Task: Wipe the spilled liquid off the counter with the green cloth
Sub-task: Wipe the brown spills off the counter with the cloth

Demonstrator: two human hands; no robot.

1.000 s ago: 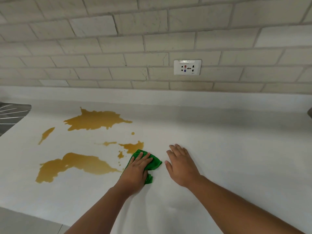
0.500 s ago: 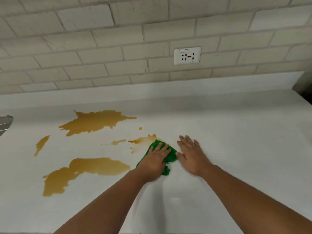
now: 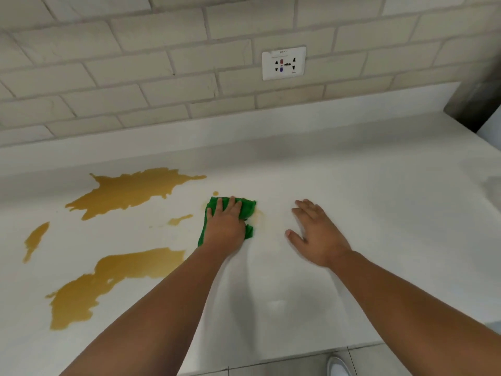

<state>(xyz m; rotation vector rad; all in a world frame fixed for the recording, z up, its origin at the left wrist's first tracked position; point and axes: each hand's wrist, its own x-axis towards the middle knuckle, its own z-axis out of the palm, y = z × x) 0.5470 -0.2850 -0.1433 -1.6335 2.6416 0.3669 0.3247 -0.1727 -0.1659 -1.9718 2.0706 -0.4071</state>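
Observation:
My left hand [image 3: 225, 226] presses the green cloth [image 3: 247, 208] flat on the white counter [image 3: 379, 213], fingers spread over it. Brown spilled liquid lies to the left: a large puddle [image 3: 132, 191] at the back, a long puddle [image 3: 108, 280] at the front, a narrow streak [image 3: 35, 240] at far left, a small patch [image 3: 179, 219] and a drop [image 3: 215, 193] by the cloth. A faint smear [image 3: 259, 217] shows right of the cloth. My right hand [image 3: 317, 234] rests flat on the counter, holding nothing.
A tiled wall with a white power socket [image 3: 283, 63] stands behind the counter. A dark metal object [image 3: 471, 104] sits at the back right corner. The counter's front edge runs along the bottom, with floor and a white shoe [image 3: 339, 366] below.
My left hand has pushed the cloth forward over the small puddle near it, which is now gone but for a faint smear. My right hand stays flat, now further from the cloth.

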